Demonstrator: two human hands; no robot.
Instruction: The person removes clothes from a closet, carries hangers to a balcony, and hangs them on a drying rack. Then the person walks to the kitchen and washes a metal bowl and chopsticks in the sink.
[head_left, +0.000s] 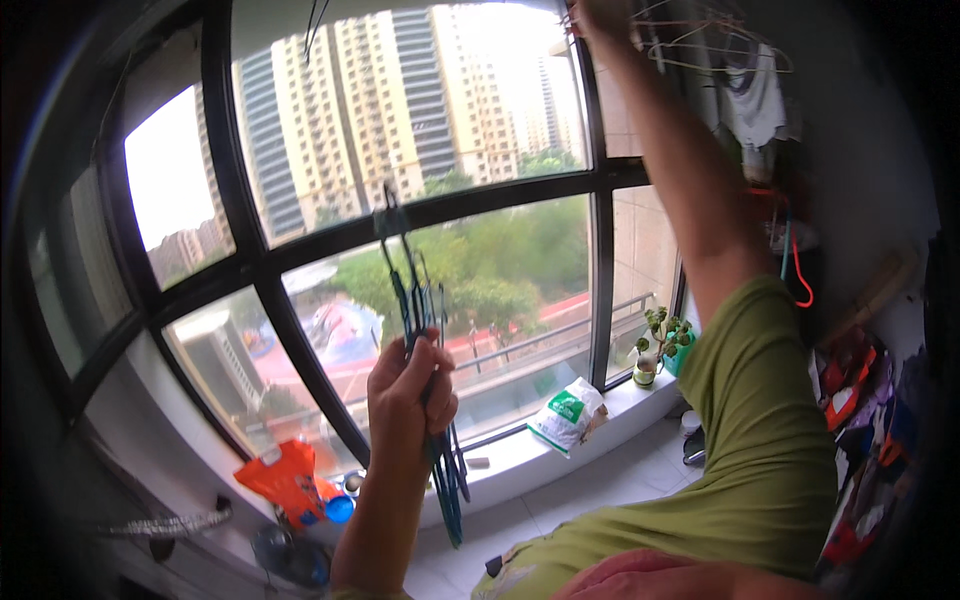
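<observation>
My left hand (416, 382) is closed around a bundle of dark clothes hangers (444, 480). Their hooks point up above the fist, and their long sides hang below it. My right hand (592, 16) is raised to the top edge of the picture, where its fingers are partly cut off and blurred. Beside it, pale wire hangers (712, 49) hang at the upper right. Whether the right hand grips one of them is not clear. A white cloth garment (754, 97) hangs under those hangers.
A dark-framed window (450, 206) spans the front. On its white sill (499, 480) lie a white-and-green bag (566, 416) and a potted plant (646, 367). An orange bag (285, 480) stands at the left. Piled cloth and bags (862, 405) line the right wall.
</observation>
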